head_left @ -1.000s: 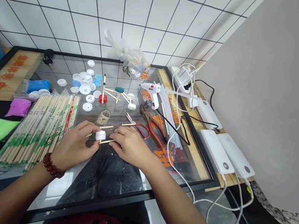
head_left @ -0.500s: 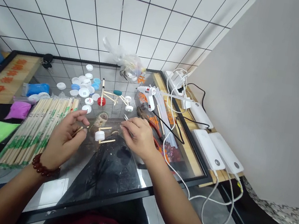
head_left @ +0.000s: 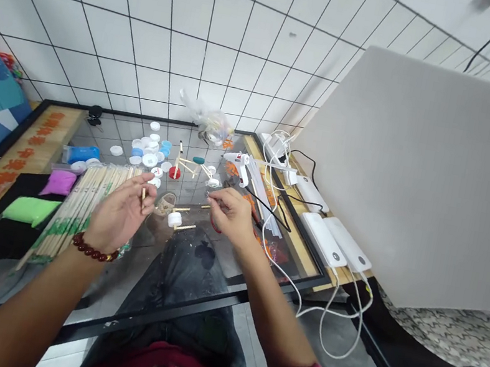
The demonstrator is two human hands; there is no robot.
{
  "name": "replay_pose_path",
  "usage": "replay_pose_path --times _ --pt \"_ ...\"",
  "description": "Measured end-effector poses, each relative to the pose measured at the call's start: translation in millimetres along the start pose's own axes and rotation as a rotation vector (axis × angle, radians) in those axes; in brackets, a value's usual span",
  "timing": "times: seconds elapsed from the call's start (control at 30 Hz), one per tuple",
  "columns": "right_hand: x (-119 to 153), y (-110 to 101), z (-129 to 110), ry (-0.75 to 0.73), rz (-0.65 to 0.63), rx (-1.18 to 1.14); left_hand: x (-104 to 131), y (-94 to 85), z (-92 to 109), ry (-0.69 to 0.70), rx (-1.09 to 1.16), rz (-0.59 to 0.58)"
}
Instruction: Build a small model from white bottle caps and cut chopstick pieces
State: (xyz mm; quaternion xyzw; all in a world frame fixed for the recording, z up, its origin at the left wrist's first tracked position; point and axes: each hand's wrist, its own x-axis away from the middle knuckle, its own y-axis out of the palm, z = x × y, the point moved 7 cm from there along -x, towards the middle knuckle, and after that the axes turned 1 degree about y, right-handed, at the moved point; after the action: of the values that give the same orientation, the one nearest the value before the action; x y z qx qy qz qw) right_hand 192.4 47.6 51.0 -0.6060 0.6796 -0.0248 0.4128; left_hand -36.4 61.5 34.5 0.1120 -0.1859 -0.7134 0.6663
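My left hand (head_left: pixel 124 206) is raised over the near left of the glass table, its fingers curled around a short wooden stick (head_left: pixel 143 198). To its right, my right hand (head_left: pixel 233 213) is closed on a small metal-tipped tool (head_left: pixel 208 196). A red curved part (head_left: pixel 215 224) shows under that hand; its kind I cannot make out. Between the hands a white bottle cap (head_left: pixel 175 219) stands on the glass with short wooden sticks (head_left: pixel 185 227) beside it. Just behind lies a roll of tape (head_left: pixel 166 202).
Bundled chopsticks (head_left: pixel 74 210) lie left, beside green (head_left: pixel 29 210) and pink clay packs (head_left: pixel 59 182). Loose caps (head_left: pixel 149 159) and a stick figure with a red cap base (head_left: pixel 175 172) are behind. A glue gun (head_left: pixel 239 163), cables and white power banks (head_left: pixel 323 238) are right.
The head view has tilted up and shifted. My left hand has lifted and turned, bringing the short stick upright. The right hand's tool has rotated, and a red part now shows below it.
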Motion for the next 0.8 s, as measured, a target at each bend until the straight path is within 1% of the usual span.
replay_pose_path --times 0.07,0.17,0.27,0.4,0.5,0.57,0.63,0.73,0.8 --pt "0 13 -12 0.046 -0.074 -0.136 2 5.5 -4 0.01 0.06 -0.035" --pt "0 34 -32 0.129 -0.137 -0.327 6 13.5 -15 -0.003 0.14 -0.088" --pt "-2 53 -48 0.189 -0.196 -0.417 10 20.4 -24 -0.032 0.163 -0.136" --pt "-4 67 -50 0.281 -0.262 -0.438 13 24.6 -28 -0.023 0.157 -0.148" --pt "-5 67 -47 0.306 -0.31 -0.446 16 28.5 -29 -0.021 0.137 -0.177" --pt "-7 60 -41 0.322 -0.319 -0.398 19 30.6 -27 0.009 0.091 -0.206" --pt "-9 48 -29 0.366 -0.318 -0.265 20 30.2 -20 0.091 0.014 -0.213" --pt "-11 29 -5 0.448 -0.337 0.086 18 23.4 -7 0.211 -0.08 -0.151" --pt "-10 25 9 0.466 -0.401 0.291 15 16.8 -5 0.207 -0.092 -0.079"
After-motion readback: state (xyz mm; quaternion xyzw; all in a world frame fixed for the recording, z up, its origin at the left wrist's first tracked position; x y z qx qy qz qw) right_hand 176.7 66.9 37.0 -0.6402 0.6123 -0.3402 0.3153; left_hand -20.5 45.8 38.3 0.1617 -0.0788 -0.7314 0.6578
